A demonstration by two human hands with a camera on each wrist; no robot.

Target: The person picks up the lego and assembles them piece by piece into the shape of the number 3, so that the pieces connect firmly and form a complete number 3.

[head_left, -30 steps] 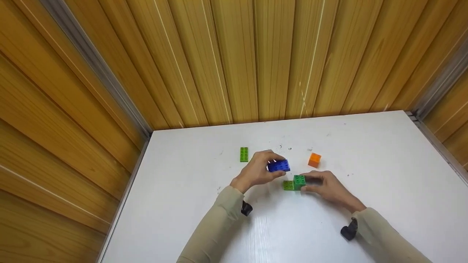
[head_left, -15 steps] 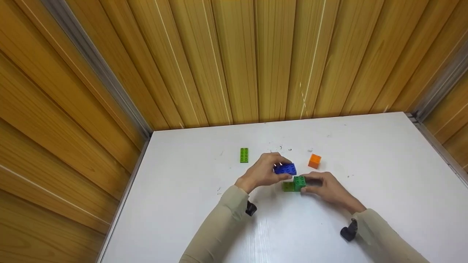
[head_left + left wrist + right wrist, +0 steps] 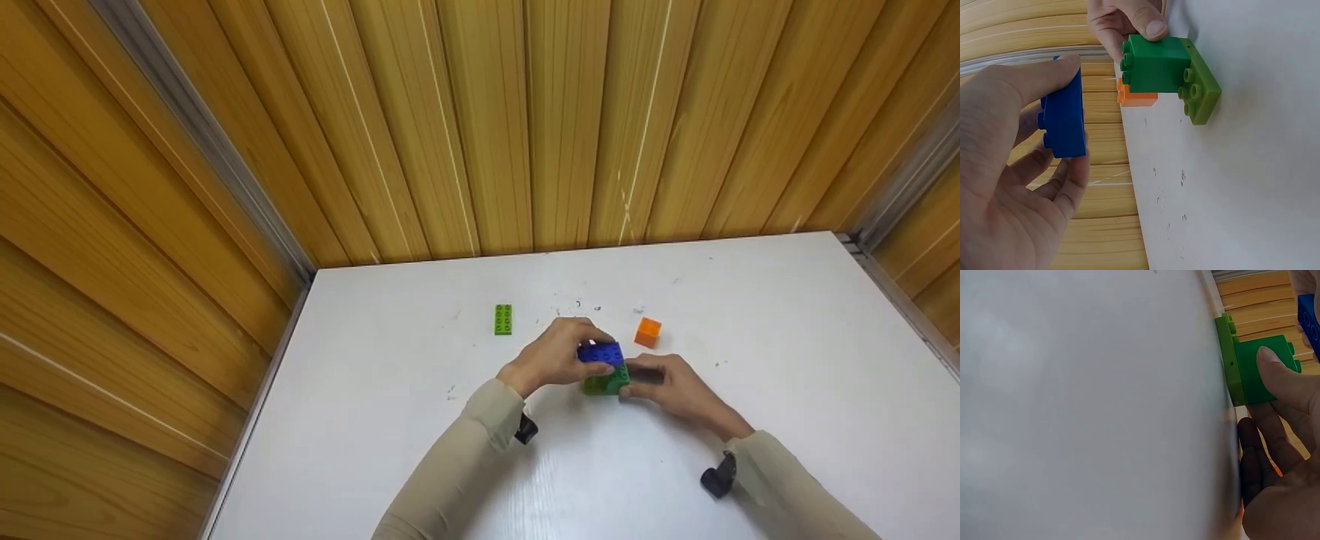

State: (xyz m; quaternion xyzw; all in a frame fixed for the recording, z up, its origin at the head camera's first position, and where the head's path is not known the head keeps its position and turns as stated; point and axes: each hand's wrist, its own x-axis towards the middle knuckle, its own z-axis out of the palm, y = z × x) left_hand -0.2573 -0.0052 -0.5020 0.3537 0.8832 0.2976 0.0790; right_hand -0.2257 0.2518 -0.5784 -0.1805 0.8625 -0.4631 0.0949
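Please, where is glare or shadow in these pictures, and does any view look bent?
Head view: glare on the near tabletop, soft shadow beside the left sleeve; left wrist view: the metal rail curves, likely lens distortion, the blue brick fairly crisp; right wrist view: hazy bright patches on the tabletop.

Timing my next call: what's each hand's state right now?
Left hand: closed, holding the blue brick.
Right hand: closed, holding the dark green brick.
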